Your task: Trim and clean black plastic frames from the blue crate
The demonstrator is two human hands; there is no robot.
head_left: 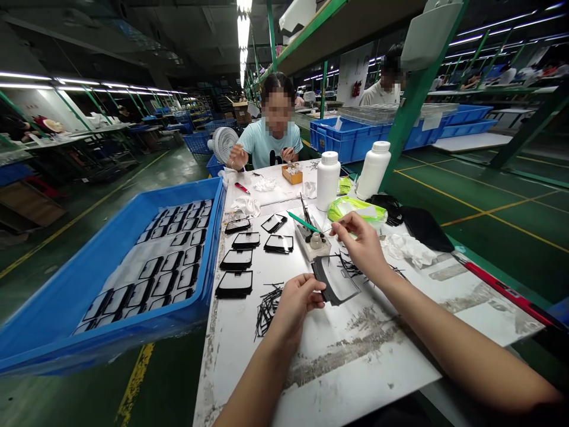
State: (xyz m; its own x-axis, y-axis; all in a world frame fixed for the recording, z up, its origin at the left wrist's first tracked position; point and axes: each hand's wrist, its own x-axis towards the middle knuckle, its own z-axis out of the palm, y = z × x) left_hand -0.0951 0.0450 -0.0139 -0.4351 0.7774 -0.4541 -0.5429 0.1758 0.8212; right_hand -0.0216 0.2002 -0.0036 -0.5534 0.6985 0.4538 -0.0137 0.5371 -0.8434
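Observation:
My left hand [299, 302] is closed on the left edge of a clear panel with a black frame [340, 279], held tilted above the table. My right hand [362, 243] is raised behind the panel, thumb and forefinger pinched together. A thin line shows at its fingertips, too fine to name. Just left of these fingers, a small glass bottle [316, 239] sits in a pale holder [311, 252]. A green stick [302, 221] slants beside the bottle. Black-framed panels [235, 258] lie in stacks left of the holder. Thin black strips [268, 308] are heaped near my left hand.
A blue crate [208, 296] of framed panels stands at the table's left. Two white bottles [328, 181] and a yellow-green packet [355, 209] are behind my right hand. Across the table sits a person [271, 142] near a small box [292, 174]. A green post [413, 112] rises at right.

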